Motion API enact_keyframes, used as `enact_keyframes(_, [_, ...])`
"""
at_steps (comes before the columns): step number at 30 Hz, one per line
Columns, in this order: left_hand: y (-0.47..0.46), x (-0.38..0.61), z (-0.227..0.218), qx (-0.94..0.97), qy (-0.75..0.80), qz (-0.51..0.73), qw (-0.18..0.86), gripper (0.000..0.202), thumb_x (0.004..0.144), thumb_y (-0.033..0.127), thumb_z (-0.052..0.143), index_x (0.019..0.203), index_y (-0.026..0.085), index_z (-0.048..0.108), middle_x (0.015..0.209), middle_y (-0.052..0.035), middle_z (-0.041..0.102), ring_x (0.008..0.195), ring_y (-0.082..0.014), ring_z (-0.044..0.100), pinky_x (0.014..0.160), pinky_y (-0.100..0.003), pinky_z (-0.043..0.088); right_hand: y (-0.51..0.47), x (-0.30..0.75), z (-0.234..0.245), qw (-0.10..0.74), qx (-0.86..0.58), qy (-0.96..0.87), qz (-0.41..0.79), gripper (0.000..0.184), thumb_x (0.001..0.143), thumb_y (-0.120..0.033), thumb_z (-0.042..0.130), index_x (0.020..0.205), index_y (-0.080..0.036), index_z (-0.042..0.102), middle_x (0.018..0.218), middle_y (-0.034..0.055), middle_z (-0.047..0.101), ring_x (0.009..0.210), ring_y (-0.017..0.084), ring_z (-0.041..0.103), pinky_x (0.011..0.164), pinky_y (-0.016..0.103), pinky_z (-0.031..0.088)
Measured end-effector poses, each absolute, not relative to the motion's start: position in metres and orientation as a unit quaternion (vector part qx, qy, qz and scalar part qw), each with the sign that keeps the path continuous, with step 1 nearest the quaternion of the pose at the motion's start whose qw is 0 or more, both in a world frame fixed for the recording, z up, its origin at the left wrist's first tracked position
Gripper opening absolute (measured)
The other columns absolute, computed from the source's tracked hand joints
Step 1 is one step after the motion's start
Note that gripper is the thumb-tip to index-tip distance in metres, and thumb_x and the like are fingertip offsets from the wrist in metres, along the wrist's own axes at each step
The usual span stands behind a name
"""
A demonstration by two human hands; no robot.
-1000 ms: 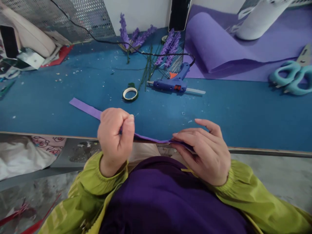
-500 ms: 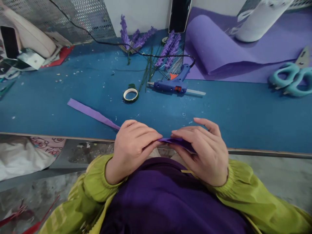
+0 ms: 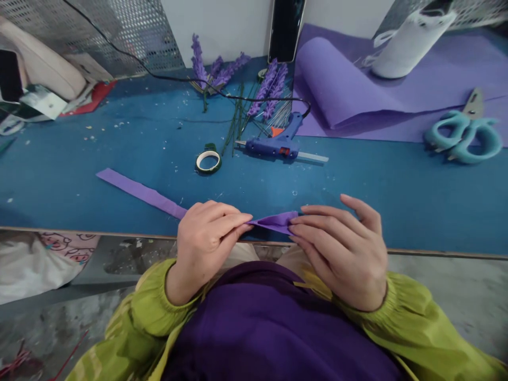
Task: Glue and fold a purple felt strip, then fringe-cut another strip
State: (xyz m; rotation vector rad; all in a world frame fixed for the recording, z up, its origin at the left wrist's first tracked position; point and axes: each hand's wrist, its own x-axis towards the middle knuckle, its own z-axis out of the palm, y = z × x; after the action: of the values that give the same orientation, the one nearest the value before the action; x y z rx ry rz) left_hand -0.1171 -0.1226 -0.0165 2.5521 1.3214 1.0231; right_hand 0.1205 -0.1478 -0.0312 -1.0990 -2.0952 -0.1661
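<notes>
A long purple foam strip (image 3: 135, 188) lies slanted across the blue table (image 3: 397, 190), its right end folded over between my hands. My left hand (image 3: 206, 243) pinches the strip at the table's near edge, fingers pressed together on it. My right hand (image 3: 341, 248) holds the folded end (image 3: 273, 221) from the right, fingers curled onto it. Both sleeves are yellow-green over a purple apron.
Behind the hands sit a roll of tape (image 3: 208, 161), a blue glue gun (image 3: 273, 145) with a black cord, purple lavender stems (image 3: 265, 87), green wires, a roll of purple foam sheet (image 3: 341, 84), teal scissors (image 3: 462, 136) and a white roll (image 3: 408, 42).
My left hand slid right along the strip from a raised fist to a pinch beside my right hand. The fold between the hands now stands up wider.
</notes>
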Motion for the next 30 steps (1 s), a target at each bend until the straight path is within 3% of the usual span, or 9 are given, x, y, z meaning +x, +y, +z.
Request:
enact_keyframes(3, [-0.121, -0.116, -0.017, 0.839, 0.426, 0.333, 0.051, 0.01, 0.091, 0.03, 0.07, 0.095, 0.023, 0.076, 0.086, -0.0003, 0.076, 0.075, -0.0134, 0.064, 0.067, -0.031, 0.04, -0.15, 0.12, -0.032, 0.373, -0.43, -0.82, -0.059, 0.01, 0.086, -0.014, 0.071, 0.092, -0.022, 0.07, 0.095, -0.0023, 0.078, 0.098, 0.02, 0.073, 0.109, 0.046, 0.037])
enact_keyframes(8, [-0.119, -0.116, -0.02, 0.845, 0.404, 0.347, 0.044, 0.008, 0.092, 0.026, 0.068, 0.094, 0.023, 0.075, 0.084, 0.0004, 0.076, 0.075, -0.0125, 0.064, 0.067, -0.031, 0.039, -0.145, 0.136, -0.016, 0.367, -0.415, -0.832, -0.029, 0.008, 0.092, -0.029, 0.067, 0.092, -0.022, 0.07, 0.091, -0.0003, 0.077, 0.097, 0.021, 0.072, 0.109, 0.049, 0.038])
enact_keyframes(13, [-0.119, -0.115, -0.024, 0.84, 0.395, 0.371, 0.032, 0.006, 0.091, 0.025, 0.07, 0.093, 0.021, 0.075, 0.082, 0.0008, 0.075, 0.071, -0.0126, 0.062, 0.065, -0.031, 0.038, -0.099, 0.163, 0.022, 0.363, -0.405, -0.832, -0.11, 0.008, 0.091, -0.017, 0.066, 0.097, -0.021, 0.069, 0.099, 0.0045, 0.076, 0.096, 0.019, 0.07, 0.102, 0.04, 0.046])
enact_keyframes(17, [-0.119, -0.114, -0.027, 0.836, 0.395, 0.382, 0.016, 0.007, 0.091, 0.024, 0.07, 0.093, 0.02, 0.075, 0.083, 0.0002, 0.075, 0.072, -0.0131, 0.062, 0.066, -0.03, 0.039, -0.037, 0.172, 0.036, 0.239, -0.353, -0.876, -0.226, 0.019, 0.099, -0.024, 0.053, 0.11, -0.019, 0.067, 0.112, 0.0071, 0.073, 0.098, 0.021, 0.067, 0.087, 0.037, 0.047])
enact_keyframes(21, [-0.119, -0.113, -0.029, 0.833, 0.402, 0.38, 0.0, 0.009, 0.091, 0.025, 0.069, 0.094, 0.02, 0.075, 0.083, 0.0, 0.074, 0.072, -0.0137, 0.061, 0.066, -0.03, 0.039, 0.017, 0.17, 0.026, 0.116, -0.297, -0.916, -0.244, 0.034, 0.099, -0.016, 0.043, 0.128, -0.018, 0.062, 0.116, 0.0099, 0.07, 0.101, 0.023, 0.064, 0.091, 0.039, 0.044])
enact_keyframes(24, [-0.118, -0.113, -0.029, 0.834, 0.403, 0.377, 0.003, 0.008, 0.091, 0.026, 0.07, 0.094, 0.02, 0.075, 0.083, 0.0003, 0.074, 0.073, -0.0138, 0.062, 0.067, -0.03, 0.04, 0.043, 0.165, 0.015, 0.083, -0.257, -0.935, -0.232, 0.039, 0.098, -0.015, 0.041, 0.132, -0.02, 0.06, 0.112, 0.0102, 0.07, 0.097, 0.021, 0.062, 0.088, 0.038, 0.042])
enact_keyframes(30, [-0.117, -0.113, -0.03, 0.834, 0.408, 0.372, 0.008, 0.007, 0.09, 0.022, 0.071, 0.095, 0.02, 0.074, 0.085, 0.0003, 0.075, 0.074, -0.014, 0.062, 0.068, -0.031, 0.04, 0.063, 0.152, 0.008, 0.056, -0.218, -0.938, -0.264, 0.032, 0.095, -0.018, 0.043, 0.121, -0.021, 0.063, 0.093, 0.0057, 0.064, 0.083, 0.02, 0.056, 0.087, 0.037, 0.041])
